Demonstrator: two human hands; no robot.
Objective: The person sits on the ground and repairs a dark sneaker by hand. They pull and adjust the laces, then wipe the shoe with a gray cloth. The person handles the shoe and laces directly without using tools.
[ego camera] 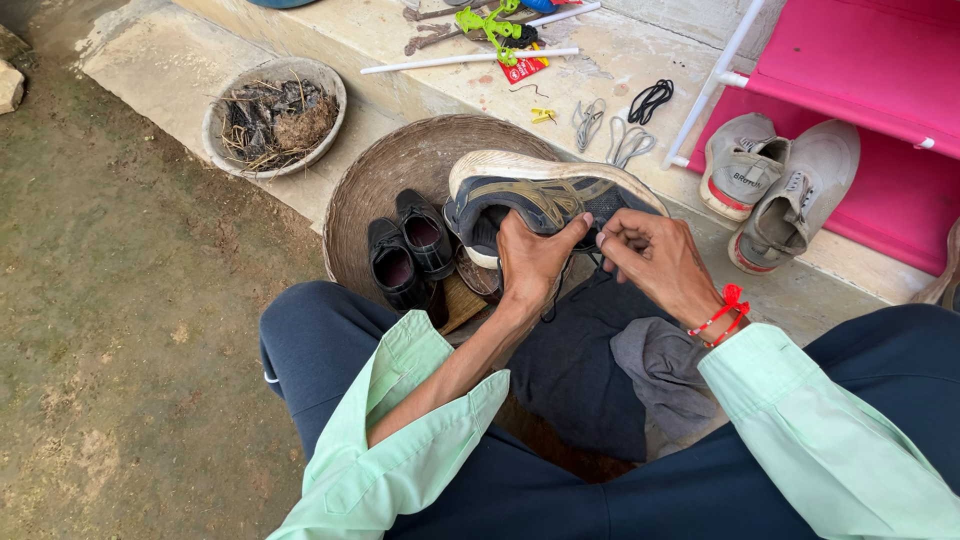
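Two hands meet at the dark sneaker (545,195), which lies on its side at the centre of the frame, over the rim of a woven basket (400,165). Your left hand (530,262) has its grip closed on the shoe's collar, thumb across the tongue. Your right hand (655,255) pinches a dark lace (583,280) at the eyelets, fingertips closed on it.

Keep the left grip firm so the shoe does not roll, and I judge short, straight pulls along the eyelet row will serve best; hold the lace near its tip.

Just left, a pair of black shoes (408,250) sits in the basket. Loose laces (620,125) lie on the concrete above. Two grey sneakers (775,180) rest at the right by a pink rack (880,60). A bowl of debris (272,115) stands upper left.
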